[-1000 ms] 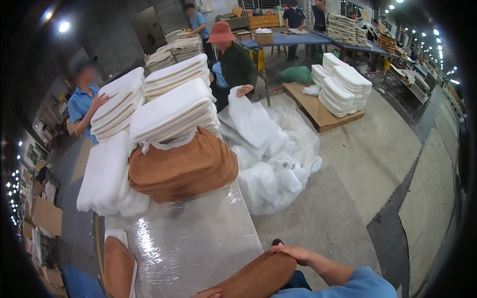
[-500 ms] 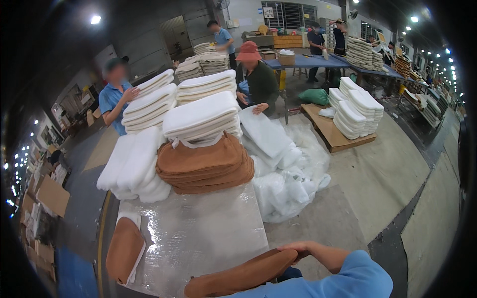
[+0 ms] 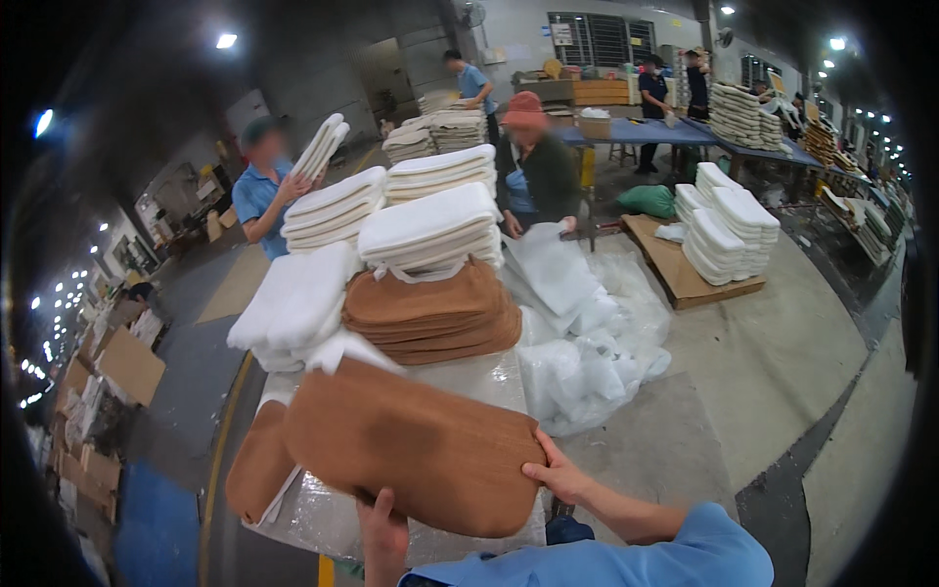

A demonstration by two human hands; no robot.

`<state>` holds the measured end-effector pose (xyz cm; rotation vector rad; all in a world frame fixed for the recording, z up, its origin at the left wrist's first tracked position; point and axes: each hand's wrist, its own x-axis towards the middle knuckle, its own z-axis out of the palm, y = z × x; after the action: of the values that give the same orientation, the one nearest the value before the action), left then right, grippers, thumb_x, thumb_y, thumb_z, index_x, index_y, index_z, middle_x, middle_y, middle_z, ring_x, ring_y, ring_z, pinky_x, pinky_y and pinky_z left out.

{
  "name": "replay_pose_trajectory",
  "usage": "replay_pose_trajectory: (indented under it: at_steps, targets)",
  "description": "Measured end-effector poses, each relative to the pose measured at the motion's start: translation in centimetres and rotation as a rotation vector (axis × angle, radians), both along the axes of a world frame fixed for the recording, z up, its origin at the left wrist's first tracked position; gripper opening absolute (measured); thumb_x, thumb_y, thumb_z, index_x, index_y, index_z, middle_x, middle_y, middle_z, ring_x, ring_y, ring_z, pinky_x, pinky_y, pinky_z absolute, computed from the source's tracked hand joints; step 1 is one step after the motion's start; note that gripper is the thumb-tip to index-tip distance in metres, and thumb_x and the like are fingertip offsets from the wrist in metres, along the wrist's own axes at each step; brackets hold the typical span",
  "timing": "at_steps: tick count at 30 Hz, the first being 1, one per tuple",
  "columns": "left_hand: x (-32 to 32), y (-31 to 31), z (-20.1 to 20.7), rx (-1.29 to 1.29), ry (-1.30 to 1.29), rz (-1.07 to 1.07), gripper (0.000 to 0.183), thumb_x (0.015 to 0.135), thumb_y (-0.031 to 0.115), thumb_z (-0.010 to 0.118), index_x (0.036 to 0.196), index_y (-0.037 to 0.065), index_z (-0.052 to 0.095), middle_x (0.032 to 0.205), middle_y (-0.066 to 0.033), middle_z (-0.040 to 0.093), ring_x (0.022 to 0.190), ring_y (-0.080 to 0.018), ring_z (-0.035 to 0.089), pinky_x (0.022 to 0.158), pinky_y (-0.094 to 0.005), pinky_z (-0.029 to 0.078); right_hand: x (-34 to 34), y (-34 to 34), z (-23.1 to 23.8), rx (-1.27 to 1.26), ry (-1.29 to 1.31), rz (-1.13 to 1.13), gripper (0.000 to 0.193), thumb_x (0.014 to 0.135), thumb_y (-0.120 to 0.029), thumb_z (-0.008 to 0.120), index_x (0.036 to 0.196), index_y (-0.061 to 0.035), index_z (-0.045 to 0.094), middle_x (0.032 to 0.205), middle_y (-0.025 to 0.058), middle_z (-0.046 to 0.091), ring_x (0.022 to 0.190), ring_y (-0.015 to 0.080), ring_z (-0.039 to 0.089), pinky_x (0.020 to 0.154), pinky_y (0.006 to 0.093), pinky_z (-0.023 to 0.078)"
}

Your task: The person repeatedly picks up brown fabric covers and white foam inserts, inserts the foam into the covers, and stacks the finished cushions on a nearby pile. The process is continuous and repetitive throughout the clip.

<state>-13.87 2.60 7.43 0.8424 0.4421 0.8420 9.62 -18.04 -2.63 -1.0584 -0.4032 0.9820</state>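
Observation:
A brown fabric-covered cushion [image 3: 416, 445] with rounded corners is lifted over the near part of the table, its broad face tilted up. My right hand [image 3: 559, 474] grips its right end, thumb on the face and fingers behind. At its lower edge, my left hand [image 3: 383, 528] holds on with the thumb up; its fingers are hidden beneath. Another brown cushion [image 3: 256, 470] lies at the table's left edge with a white layer under it, partly covered by the held one. Beyond stands a stack of brown cushion covers [image 3: 430, 318].
Piles of white foam pads [image 3: 430, 220] fill the table's far half. Crumpled clear plastic [image 3: 597, 362] lies to the right. A person in a red hat [image 3: 528, 166] handles a white sheet [image 3: 553, 264]; another in blue [image 3: 259, 196] lifts pads. More pads [image 3: 729, 230] stand on cardboard.
The brown cushion has risen from the near edge and turned broad face up. My left hand has come into view on it. Across the table, the person in blue has raised some pads.

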Motion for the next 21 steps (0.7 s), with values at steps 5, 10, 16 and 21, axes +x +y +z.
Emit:
replay_pose_trajectory:
  at_steps: [5, 10, 16, 21]
  targets:
    - [3.3, 3.9, 1.1, 0.2, 0.234, 0.024, 0.067, 0.084, -0.002, 0.082, 0.145, 0.001, 0.053, 0.136, -0.0105, 0.066, 0.125, -0.0234, 0.063, 0.109, -0.0373, 0.051, -4.2, -1.2, -2.3, -0.051, -0.16, 0.213, 0.092, 0.101, -0.021, 0.075, 0.171, -0.0142, 0.016, 0.121, 0.0071, 0.065, 0.098, 0.0146, 0.066, 0.08, 0.0335, 0.056]
    - [3.2, 4.7, 3.8, 0.34, 0.448, -0.152, 0.067, 0.079, -0.002, 0.086, 0.14, -0.001, 0.057, 0.127, -0.0115, 0.071, 0.113, -0.0226, 0.07, 0.101, -0.0367, 0.055, -3.2, -4.2, -6.4, -0.537, -0.373, 0.386, 0.042, 0.104, -0.017, 0.071, 0.141, -0.0027, 0.059, 0.104, 0.0042, 0.073, 0.089, 0.011, 0.07, 0.075, 0.0299, 0.055]
    - [2.3, 4.0, 5.3, 0.575, 0.648, -0.331, 0.066, 0.076, -0.003, 0.087, 0.136, -0.001, 0.06, 0.123, -0.0107, 0.073, 0.11, -0.0217, 0.071, 0.096, -0.0373, 0.058, -0.9, -2.2, 0.2, -0.041, -0.294, -0.294, 0.026, 0.093, -0.015, 0.08, 0.109, -0.0044, 0.063, 0.081, -0.0008, 0.052, 0.076, 0.0083, 0.052, 0.07, 0.0266, 0.048]
    - [2.3, 3.4, 6.3, 0.725, 0.769, -0.432, 0.063, 0.078, 0.0, 0.088, 0.134, -0.002, 0.06, 0.122, -0.0096, 0.073, 0.111, -0.0202, 0.07, 0.097, -0.0358, 0.056, 0.7, -0.8, 6.5, 0.065, -0.539, -0.715, 0.031, 0.092, -0.016, 0.082, 0.115, -0.0041, 0.065, 0.085, 0.0009, 0.057, 0.075, 0.0086, 0.055, 0.071, 0.0268, 0.049]
